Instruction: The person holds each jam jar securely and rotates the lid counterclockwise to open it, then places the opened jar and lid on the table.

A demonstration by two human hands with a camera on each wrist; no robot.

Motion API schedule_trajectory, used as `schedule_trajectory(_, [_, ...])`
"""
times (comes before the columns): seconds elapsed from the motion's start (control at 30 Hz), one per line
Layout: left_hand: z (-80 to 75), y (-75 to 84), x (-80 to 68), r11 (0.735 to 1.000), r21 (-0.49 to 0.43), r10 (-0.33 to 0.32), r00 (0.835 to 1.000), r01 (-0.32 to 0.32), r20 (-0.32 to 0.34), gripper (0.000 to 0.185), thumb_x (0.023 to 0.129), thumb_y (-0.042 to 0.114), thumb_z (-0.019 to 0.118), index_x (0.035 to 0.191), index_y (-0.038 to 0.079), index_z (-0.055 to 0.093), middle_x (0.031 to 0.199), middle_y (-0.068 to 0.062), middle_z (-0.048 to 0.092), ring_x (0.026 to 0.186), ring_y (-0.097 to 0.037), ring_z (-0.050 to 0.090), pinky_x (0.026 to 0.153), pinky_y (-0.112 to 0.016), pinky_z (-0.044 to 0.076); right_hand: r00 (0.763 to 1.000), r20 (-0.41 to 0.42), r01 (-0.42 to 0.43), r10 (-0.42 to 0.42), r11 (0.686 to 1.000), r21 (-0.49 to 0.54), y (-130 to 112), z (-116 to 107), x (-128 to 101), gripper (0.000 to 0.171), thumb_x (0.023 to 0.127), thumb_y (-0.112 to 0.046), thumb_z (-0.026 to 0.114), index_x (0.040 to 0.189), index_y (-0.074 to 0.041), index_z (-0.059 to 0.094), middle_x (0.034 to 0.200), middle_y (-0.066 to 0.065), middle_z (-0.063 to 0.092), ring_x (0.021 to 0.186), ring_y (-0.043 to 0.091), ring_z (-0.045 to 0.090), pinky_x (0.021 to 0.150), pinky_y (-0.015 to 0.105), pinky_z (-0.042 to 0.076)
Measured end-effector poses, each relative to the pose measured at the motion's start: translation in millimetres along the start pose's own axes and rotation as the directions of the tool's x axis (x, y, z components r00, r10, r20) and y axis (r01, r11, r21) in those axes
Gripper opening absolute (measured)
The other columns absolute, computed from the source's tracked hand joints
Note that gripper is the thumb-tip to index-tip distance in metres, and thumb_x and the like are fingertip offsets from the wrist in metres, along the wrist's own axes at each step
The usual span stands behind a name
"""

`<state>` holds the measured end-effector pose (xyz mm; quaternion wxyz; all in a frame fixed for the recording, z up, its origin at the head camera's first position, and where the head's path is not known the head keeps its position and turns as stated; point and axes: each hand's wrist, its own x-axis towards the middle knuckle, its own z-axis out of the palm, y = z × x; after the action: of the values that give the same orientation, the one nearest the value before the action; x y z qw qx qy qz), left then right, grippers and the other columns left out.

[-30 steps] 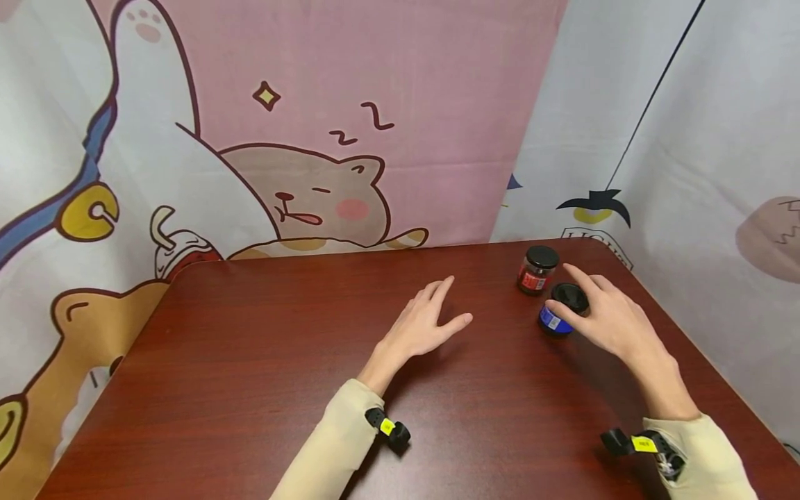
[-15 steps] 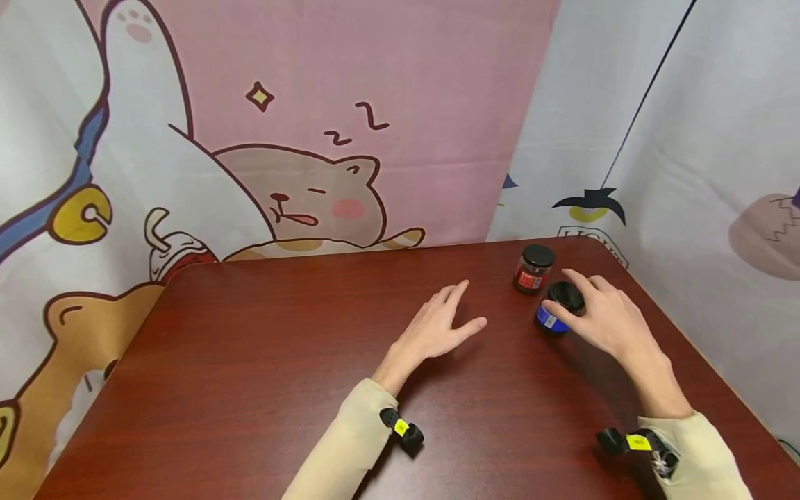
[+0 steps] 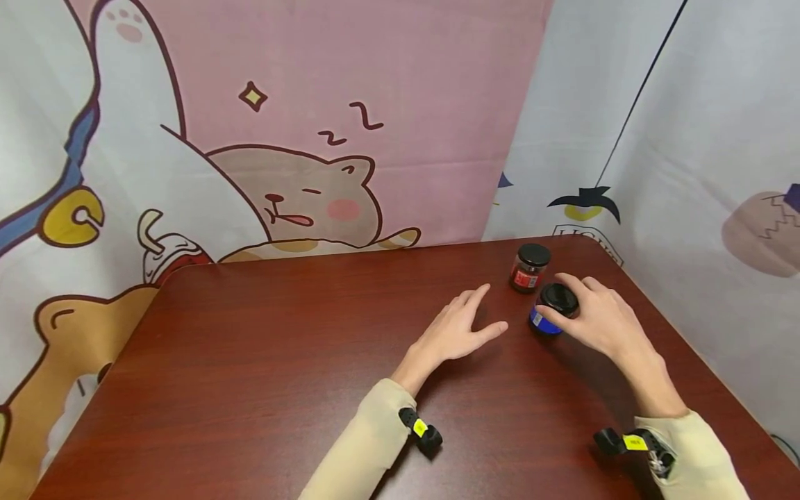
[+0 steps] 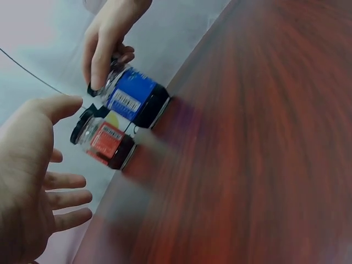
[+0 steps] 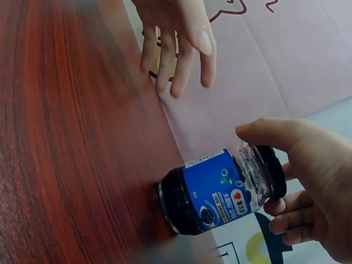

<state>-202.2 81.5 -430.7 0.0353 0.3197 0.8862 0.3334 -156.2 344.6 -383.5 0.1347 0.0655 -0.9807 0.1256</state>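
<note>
A small jar with a blue label and black lid (image 3: 550,309) (image 4: 135,99) (image 5: 220,190) stands on the dark red table (image 3: 281,347) near its far right corner. My right hand (image 3: 590,316) (image 5: 300,176) grips it around the lid, thumb on the near side and fingers behind. A second jar with a red label and black lid (image 3: 528,267) (image 4: 104,143) stands just behind it, apart from both hands. My left hand (image 3: 462,330) (image 4: 33,176) hovers open with spread fingers a little left of the blue jar, touching nothing.
Printed cartoon cloth (image 3: 312,139) hangs behind and to the right of the table. The table's right edge (image 3: 681,333) runs close to the jars. Bare tabletop stretches to the left and front.
My left hand has moved right, closer to the blue jar. My right hand's fingers have closed around the jar's lid. Both jars stay in place.
</note>
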Motion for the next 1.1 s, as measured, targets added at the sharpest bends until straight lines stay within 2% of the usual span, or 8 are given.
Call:
schedule_trajectory(0.27, [11.9, 15.0, 9.6, 0.999, -0.023, 0.024, 0.999, -0.023, 0.045, 0.082, 0.095, 0.061, 0.057, 0.161, 0.021, 0.027, 0.156, -0.006, 0.04, 0.14, -0.022, 0.043, 0.111, -0.039, 0.038, 1.0, -0.002, 0.021, -0.021, 1.0, 0.014, -3, 0, 0, 0.071, 0.086, -0.057, 0.072, 0.134, -0.008, 0.057, 0.104, 0.024, 0.064, 0.084, 0.04, 0.064, 0.07, 0.057, 0.052])
schedule_trajectory(0.53, [23.5, 25.6, 17.3, 0.996, -0.052, 0.072, 0.996, -0.069, 0.054, 0.083, 0.096, 0.058, 0.06, 0.16, 0.017, 0.028, 0.156, -0.006, 0.041, 0.139, -0.018, 0.044, 0.111, -0.034, 0.039, 0.999, 0.014, 0.03, -0.03, 0.999, 0.024, -5, -1, 0, 0.07, 0.084, -0.057, 0.074, 0.132, -0.01, 0.058, 0.1, 0.018, 0.068, 0.083, 0.034, 0.065, 0.067, 0.053, 0.051])
schedule_trajectory(0.83, [35.2, 32.0, 24.9, 0.986, -0.157, 0.069, 0.997, -0.062, 0.038, 0.08, 0.095, 0.051, 0.065, 0.158, 0.016, 0.03, 0.151, -0.005, 0.046, 0.137, -0.014, 0.045, 0.109, -0.031, 0.04, 0.998, 0.027, 0.056, -0.058, 0.997, 0.05, -7, -2, 0, 0.064, 0.085, -0.055, 0.074, 0.128, -0.011, 0.06, 0.097, 0.012, 0.071, 0.081, 0.028, 0.065, 0.064, 0.051, 0.052])
schedule_trajectory(1.1, [44.3, 35.7, 32.5, 0.974, -0.206, 0.094, 0.996, -0.094, -0.007, 0.068, 0.097, 0.045, 0.065, 0.153, 0.019, 0.037, 0.144, 0.0, 0.051, 0.132, -0.009, 0.048, 0.107, -0.026, 0.041, 0.998, 0.025, 0.05, -0.052, 0.997, 0.059, -9, -3, -1, 0.06, 0.086, -0.055, 0.074, 0.123, -0.01, 0.062, 0.094, 0.011, 0.071, 0.078, 0.026, 0.065, 0.062, 0.049, 0.051])
